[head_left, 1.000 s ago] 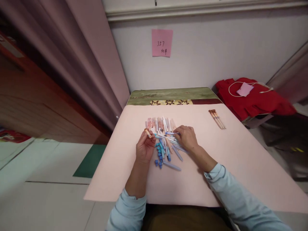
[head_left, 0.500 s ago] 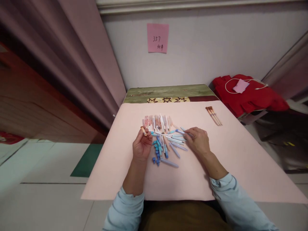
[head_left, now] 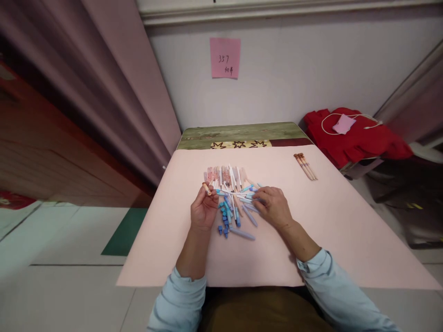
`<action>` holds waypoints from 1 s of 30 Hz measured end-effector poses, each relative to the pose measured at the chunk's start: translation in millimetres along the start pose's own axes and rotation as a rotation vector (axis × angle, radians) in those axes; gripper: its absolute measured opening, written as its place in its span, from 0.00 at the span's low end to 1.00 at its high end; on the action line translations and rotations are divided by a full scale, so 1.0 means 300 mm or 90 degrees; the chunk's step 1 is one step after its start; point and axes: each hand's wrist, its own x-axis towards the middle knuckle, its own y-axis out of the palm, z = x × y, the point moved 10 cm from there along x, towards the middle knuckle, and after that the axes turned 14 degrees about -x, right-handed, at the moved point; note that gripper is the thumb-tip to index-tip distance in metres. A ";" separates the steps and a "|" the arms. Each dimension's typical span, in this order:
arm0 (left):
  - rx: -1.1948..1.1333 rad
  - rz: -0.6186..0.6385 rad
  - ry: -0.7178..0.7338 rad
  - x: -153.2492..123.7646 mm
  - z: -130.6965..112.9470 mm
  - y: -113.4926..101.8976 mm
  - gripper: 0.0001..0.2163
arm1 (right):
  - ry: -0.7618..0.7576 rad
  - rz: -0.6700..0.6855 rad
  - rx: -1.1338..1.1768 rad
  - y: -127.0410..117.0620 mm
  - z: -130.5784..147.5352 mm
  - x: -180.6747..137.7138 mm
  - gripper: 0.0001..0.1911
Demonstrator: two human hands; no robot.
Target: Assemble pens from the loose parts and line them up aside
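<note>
A heap of loose pen parts (head_left: 235,193) lies mid-table on a pink sheet (head_left: 332,230): pink and white barrels at the back, blue barrels and small blue caps (head_left: 224,220) in front. My left hand (head_left: 204,210) is closed, pinching a short orange-tipped pen piece (head_left: 206,188) at the heap's left edge. My right hand (head_left: 273,205) rests on the right side of the heap, fingers curled over the blue barrels; what it grips, if anything, is hidden. One blue barrel (head_left: 242,234) lies apart, nearer me.
Three brown-capped pens (head_left: 305,166) lie side by side at the sheet's far right. A green patterned tabletop (head_left: 242,133) shows beyond the sheet. A red cloth (head_left: 356,140) with a white cable sits to the right. Curtain at left, pink note (head_left: 224,57) on the wall.
My right hand slid right across the blue barrels, then came back left onto the heap. The left hand kept its pinch on the orange-tipped piece. The camera tilted slightly.
</note>
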 end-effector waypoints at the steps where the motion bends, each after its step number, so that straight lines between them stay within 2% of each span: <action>1: 0.000 0.001 0.000 0.000 0.000 -0.001 0.05 | 0.008 -0.001 -0.002 0.002 -0.007 -0.001 0.06; 6: -0.004 0.012 -0.003 0.003 -0.001 -0.005 0.06 | 0.075 -0.016 0.011 0.000 -0.073 -0.004 0.09; 10: -0.003 0.017 -0.006 0.004 0.002 -0.003 0.06 | 0.133 -0.038 -0.006 -0.009 -0.118 -0.008 0.07; 18: -0.010 0.006 -0.011 0.002 0.006 0.000 0.06 | 0.078 0.010 -0.048 0.030 -0.095 -0.003 0.15; 25: -0.013 0.008 -0.009 0.007 0.003 -0.007 0.07 | 0.089 -0.013 -0.039 0.013 -0.092 -0.004 0.09; 30: -0.026 0.013 -0.015 0.010 0.003 -0.013 0.07 | 0.140 -0.063 -0.029 -0.001 -0.138 -0.015 0.08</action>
